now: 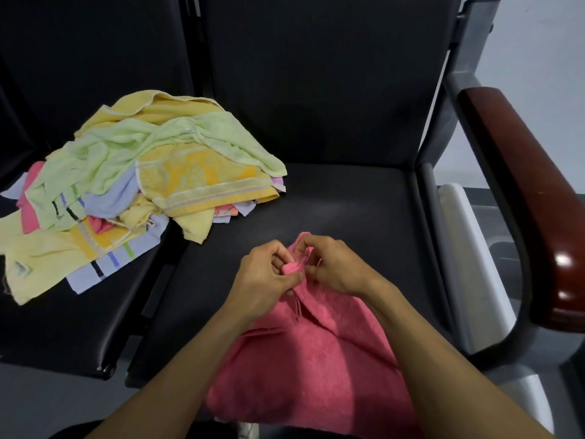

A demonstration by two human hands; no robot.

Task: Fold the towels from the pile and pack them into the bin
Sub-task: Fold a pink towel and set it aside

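Observation:
A pink towel (319, 359) lies across the front of the black chair seat (348, 204), hanging toward me. My left hand (262, 277) and my right hand (332, 264) are close together at its far edge, each pinching a bunched corner of the pink cloth. A loose pile of towels (142, 172) in yellow, light green, lilac and pink sprawls over the seats to the left, with a green towel and an orange patterned one on top. A white bin (474, 258) shows partly beyond the chair's right side.
The chair's dark red armrest (525, 191) on a grey frame rises at the right, between the seat and the bin. A second black seat (63, 312) joins on the left under part of the pile. Black backrests stand behind.

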